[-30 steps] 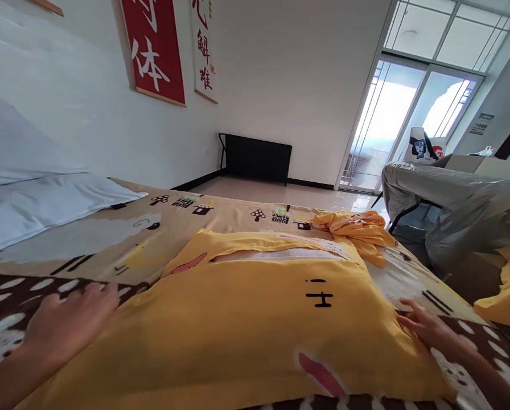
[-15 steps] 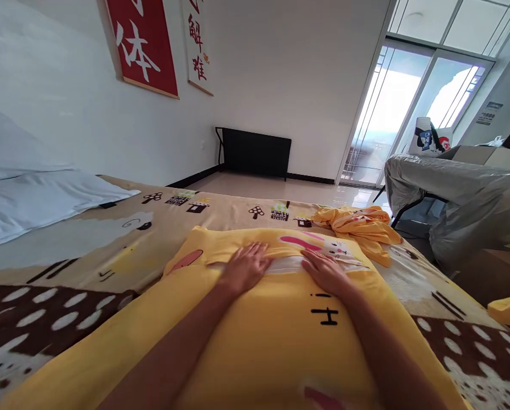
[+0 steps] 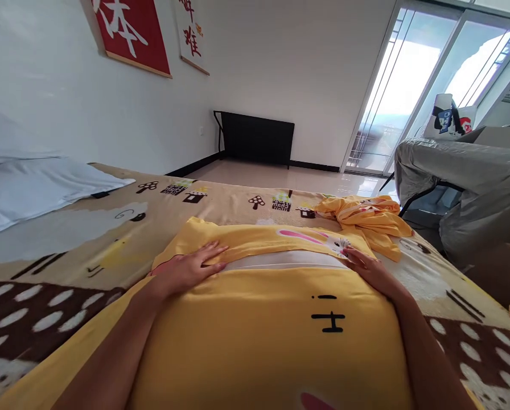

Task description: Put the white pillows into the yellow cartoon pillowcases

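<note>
A yellow pillowcase [image 3: 259, 336] printed with "Hi" and a rabbit lies in front of me on the bed. Through its gaping slot at the far end shows a strip of white pillow [image 3: 284, 259]. My left hand [image 3: 195, 266] rests on the left end of the slot, palm down with the fingers spread. At the slot's right end, my right hand [image 3: 372, 272] touches the cloth beside the rabbit's face, its fingers stretched out and lying on the fabric. Neither hand grips anything I can see.
A patterned blanket [image 3: 110, 239] covers the bed. Crumpled yellow cloth [image 3: 366, 219] lies beyond my right hand. White fabric [image 3: 45, 191] is at the left. Plastic-wrapped furniture [image 3: 472, 165] stands right of the bed, and a black panel [image 3: 257, 138] leans by the far wall.
Both hands have moved apart, from the middle of the slot out to its two ends. The white strip now shows wider between them. The view has tilted slightly down.
</note>
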Action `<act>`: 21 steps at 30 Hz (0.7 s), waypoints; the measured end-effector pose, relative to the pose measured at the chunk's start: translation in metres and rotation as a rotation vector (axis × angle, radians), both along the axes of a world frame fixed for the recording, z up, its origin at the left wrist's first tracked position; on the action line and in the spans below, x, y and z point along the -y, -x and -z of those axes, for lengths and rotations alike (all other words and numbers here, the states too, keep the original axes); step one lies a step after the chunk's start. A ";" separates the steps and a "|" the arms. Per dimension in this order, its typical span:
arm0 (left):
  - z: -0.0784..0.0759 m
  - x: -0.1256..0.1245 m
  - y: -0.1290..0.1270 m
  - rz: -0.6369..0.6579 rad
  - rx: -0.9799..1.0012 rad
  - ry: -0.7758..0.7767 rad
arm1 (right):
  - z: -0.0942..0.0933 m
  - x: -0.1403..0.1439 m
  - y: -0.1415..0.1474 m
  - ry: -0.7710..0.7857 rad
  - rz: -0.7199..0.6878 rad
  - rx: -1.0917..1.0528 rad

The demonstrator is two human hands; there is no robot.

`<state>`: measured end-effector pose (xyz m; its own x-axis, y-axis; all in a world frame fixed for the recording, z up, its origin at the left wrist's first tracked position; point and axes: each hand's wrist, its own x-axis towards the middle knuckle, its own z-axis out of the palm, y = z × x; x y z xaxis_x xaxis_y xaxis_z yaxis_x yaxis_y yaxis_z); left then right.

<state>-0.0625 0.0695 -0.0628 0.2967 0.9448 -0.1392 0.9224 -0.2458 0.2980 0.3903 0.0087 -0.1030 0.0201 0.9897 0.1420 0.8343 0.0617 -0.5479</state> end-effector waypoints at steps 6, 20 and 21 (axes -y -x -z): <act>0.010 -0.004 0.020 0.056 0.123 -0.084 | -0.010 0.003 -0.018 -0.077 0.329 0.161; 0.005 -0.001 0.018 -0.076 0.145 -0.168 | 0.000 0.000 -0.019 -0.022 0.284 -0.034; 0.001 0.003 0.016 -0.105 0.124 -0.192 | -0.004 0.002 -0.018 -0.044 0.282 0.003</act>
<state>-0.0787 0.0667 -0.0636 0.1991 0.9770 0.0770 0.9052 -0.2134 0.3676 0.4079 0.0071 -0.0992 0.2931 0.9380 0.1848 0.8233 -0.1494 -0.5475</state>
